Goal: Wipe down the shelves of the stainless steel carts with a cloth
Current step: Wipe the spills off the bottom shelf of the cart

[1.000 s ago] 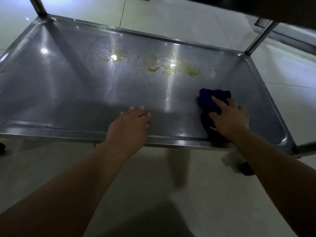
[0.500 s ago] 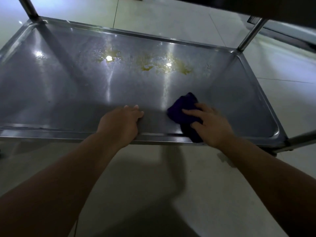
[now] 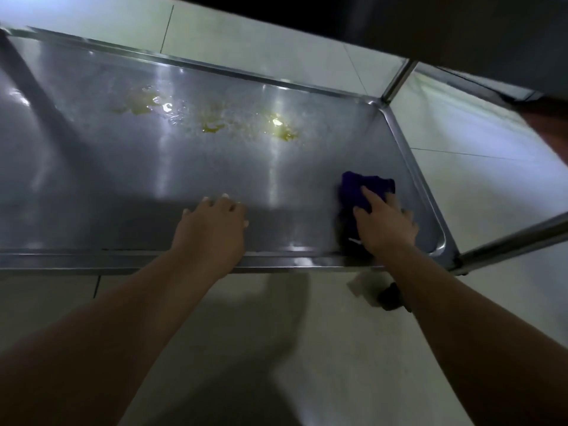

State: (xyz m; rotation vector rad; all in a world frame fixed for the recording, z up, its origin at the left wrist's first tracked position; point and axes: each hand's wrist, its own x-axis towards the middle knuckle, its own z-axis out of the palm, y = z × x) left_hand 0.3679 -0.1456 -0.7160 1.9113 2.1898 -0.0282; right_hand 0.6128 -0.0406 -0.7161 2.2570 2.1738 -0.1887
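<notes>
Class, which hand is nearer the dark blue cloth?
Right. The right hand presses on the cloth; the left hand rests on the cart shelf, apart to its left.

Blue cloth (image 3: 368, 187) bunched on steel shelf (image 3: 123, 179) nr front-right corner; yellow smears (image 3: 212, 124) at back.

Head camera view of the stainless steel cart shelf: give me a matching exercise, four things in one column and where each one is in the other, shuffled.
Column one:
1. crumpled dark blue cloth
2. yellow liquid smears
3. left hand
4. right hand

Column two:
a. resting on bare metal by the middle of the front rim
b. on the far half of the shiny stainless steel shelf
c. partly under a hand, near the front right corner
d. on top of the cloth

Pairs: 1-c, 2-b, 3-a, 4-d
</notes>
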